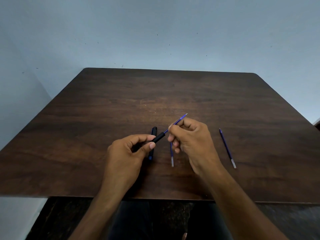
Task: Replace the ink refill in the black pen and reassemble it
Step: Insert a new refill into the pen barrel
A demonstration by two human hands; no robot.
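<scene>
Black pen barrel [158, 138] held above the table's [86, 118] middle, pinched in left hand [129, 149]; blue refill [180, 119] partly inside it, gripped by right hand [190, 135] fingertips. Insertion half done (going in or coming out, cannot tell). Remaining, probably: seating, refitting black piece [153, 131] lying just behind. Two spare refills [171, 156] [226, 148] nearer the right edge.
</scene>
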